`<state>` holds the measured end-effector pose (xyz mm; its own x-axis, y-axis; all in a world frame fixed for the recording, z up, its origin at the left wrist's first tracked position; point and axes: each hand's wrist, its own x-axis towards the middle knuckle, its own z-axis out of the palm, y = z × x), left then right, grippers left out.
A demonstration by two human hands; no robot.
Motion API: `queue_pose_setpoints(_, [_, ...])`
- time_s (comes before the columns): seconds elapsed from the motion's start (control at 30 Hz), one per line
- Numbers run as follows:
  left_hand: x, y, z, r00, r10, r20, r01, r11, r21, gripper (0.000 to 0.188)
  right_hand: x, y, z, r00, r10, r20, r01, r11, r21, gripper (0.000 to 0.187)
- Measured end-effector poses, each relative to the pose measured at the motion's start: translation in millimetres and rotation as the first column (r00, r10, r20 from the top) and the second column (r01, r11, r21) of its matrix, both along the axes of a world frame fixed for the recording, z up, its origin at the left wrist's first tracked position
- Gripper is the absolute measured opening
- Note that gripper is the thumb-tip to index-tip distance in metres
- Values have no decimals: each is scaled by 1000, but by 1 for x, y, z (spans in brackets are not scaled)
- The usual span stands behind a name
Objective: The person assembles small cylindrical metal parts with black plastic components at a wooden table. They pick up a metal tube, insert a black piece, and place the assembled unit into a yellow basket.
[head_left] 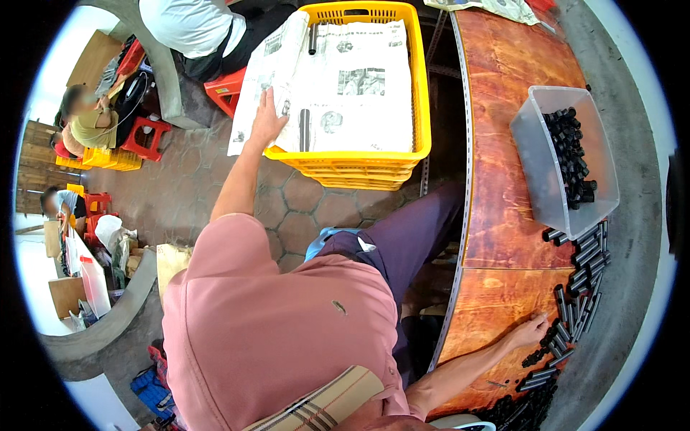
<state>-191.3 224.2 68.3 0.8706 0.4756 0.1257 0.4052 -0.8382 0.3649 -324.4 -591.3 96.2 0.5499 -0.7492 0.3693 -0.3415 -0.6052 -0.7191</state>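
My left hand lies open on the newspaper, along the left side of a yellow plastic crate. Two short black tubes rest on that paper: an upper tube and a lower tube, close to my left fingers. Out to the right, my right hand is over the wooden table, its fingers drawn together beside a pile of black tubes. Whatever those fingers may hold is too small to make out.
A clear plastic bin with small black parts stands on the table's far side. More black pieces are heaped at lower right. Red stools and several seated people are at left; one person in white sits beyond the crate.
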Motion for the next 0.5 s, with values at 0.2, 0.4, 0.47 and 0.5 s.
queue_pose_setpoints(0.2, [3, -39, 30, 978, -205, -41, 197, 837, 510, 70, 1, 3, 3, 1000, 23, 7, -22, 999, -34, 40])
queue_pose_setpoints(0.4, [37, -97, 33, 920, -377, 104, 353, 915, 196, 46, -6, -3, -2, 999, 19, -40, -20, 999, -40, 34])
queue_pose_setpoints(0.47, [51, -133, 46, 889, -423, 177, 414, 906, 89, 45, -3, -3, -4, 999, 27, 18, -27, 999, -28, 31])
queue_pose_setpoints(0.5, [58, -149, 51, 874, -440, 206, 435, 897, 71, 42, 3, 8, 1, 999, 37, 35, -36, 998, -42, 31])
